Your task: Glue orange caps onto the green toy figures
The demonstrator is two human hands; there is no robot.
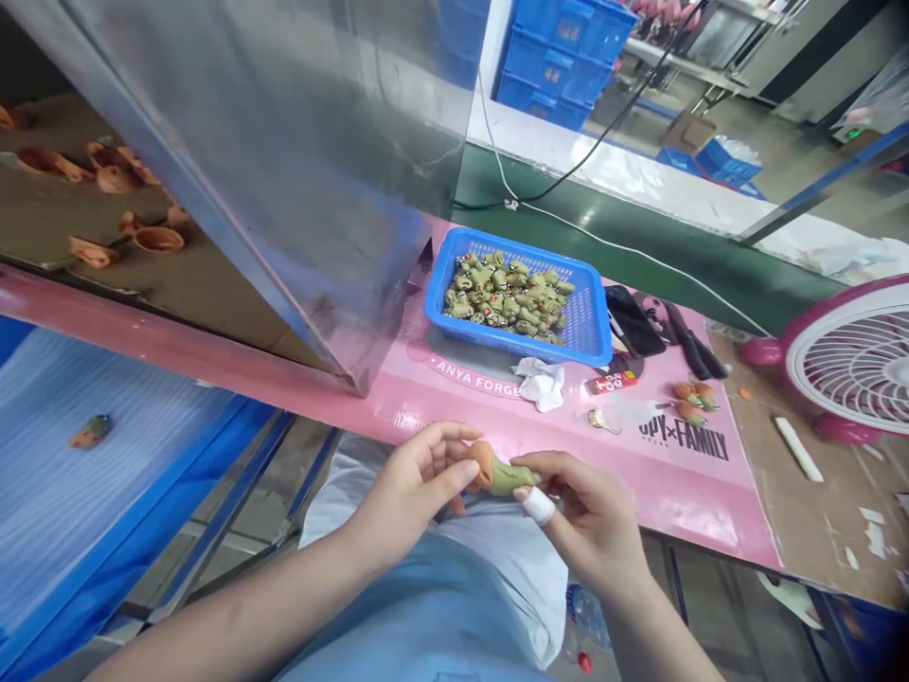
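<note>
Over my lap, at the table's front edge, I hold a small orange-and-green figure piece (506, 476) between both hands. My left hand (435, 474) is closed on its rounded orange end, thumb on top. My right hand (586, 511), with white tape round the thumb, pinches the narrow green end. Beyond them a blue plastic basket (593, 327) holds many small green pieces (507, 296). Several finished-looking orange-and-green pieces (694, 402) lie together on the right of the pink mat (682, 493).
A metal-walled booth (284, 170) stands at left, with orange pieces (160, 239) inside. Below it, a blue tray (106, 530) carries one orange-and-green piece (91, 431). Crumpled tissue (541, 382), a small bottle (607, 419), a red box (612, 382) and a fan (863, 355) are on the table.
</note>
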